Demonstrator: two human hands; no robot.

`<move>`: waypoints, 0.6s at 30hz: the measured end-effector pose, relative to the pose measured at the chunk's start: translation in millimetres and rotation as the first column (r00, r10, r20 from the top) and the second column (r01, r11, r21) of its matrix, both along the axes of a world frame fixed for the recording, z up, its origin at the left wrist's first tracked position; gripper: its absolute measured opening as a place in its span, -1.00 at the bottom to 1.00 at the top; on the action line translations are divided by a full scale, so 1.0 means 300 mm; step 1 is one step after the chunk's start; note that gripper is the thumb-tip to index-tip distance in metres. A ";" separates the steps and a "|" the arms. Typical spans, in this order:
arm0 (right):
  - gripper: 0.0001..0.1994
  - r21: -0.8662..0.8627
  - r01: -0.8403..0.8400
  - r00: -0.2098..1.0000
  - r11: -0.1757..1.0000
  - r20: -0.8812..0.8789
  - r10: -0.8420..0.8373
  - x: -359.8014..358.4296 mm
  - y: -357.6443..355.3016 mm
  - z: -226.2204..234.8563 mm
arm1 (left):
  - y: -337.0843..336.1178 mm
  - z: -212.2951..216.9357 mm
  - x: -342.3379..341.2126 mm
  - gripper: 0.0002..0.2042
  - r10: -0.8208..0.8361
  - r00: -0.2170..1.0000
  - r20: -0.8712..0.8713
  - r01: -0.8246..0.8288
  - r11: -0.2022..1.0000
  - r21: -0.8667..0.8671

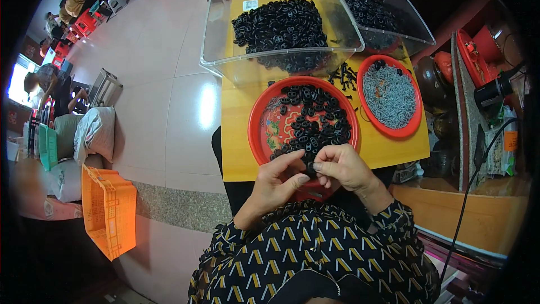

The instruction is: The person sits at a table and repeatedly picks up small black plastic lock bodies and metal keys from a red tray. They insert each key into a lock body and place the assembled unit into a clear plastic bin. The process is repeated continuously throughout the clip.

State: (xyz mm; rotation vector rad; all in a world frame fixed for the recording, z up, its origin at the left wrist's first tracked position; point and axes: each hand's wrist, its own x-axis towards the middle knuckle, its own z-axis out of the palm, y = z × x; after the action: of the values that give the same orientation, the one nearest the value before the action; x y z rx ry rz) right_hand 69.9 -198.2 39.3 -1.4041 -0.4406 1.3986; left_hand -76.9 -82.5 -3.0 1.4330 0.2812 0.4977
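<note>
Both hands are over the near rim of a round red tray [255, 141] with a floral base. Inside it lie many small black oval plastic pieces [306, 129] with holes, thickest toward the right. My right hand [347, 170] has thumb and fingertips pinched on a small black piece [311, 167], partly hidden by the fingers. To its left, my left hand [277, 182] has its thumb and forefinger apart, with nothing visible between them. A second red tray [414, 129], to the right, is full of small silver screws [389, 97], with a few black pieces at its far edge.
The trays stand on a yellow board [239, 163]. Behind them are two clear bins [225, 62] of black pieces, with loose black bolts [344, 76] alongside. An orange crate [115, 214] and white sacks [94, 135] sit on the floor at left; a shelf with a cable [469, 186] is at right.
</note>
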 end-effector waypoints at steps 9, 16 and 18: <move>-0.81 0.593 0.217 0.826 0.776 0.312 -0.470 0.575 0.083 0.285 | 0.206 0.015 0.047 -0.91 0.368 0.927 0.073 -0.194 0.304 0.933; -0.87 0.490 0.338 0.726 0.804 0.408 -0.554 0.416 0.105 0.181 | 0.270 0.058 0.127 -0.90 0.416 0.833 -0.365 0.419 -0.042 0.907; -0.88 0.379 0.298 0.750 0.876 0.474 -0.461 0.345 0.085 0.124 | 0.271 0.063 0.139 -0.89 0.400 0.798 -0.452 0.508 -0.040 0.860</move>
State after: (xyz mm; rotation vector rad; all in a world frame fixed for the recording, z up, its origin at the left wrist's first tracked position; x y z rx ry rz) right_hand 173.4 -172.7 76.4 -1.5410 -0.6494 0.5430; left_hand -35.2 -1.3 15.8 3.2285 0.3709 -0.0173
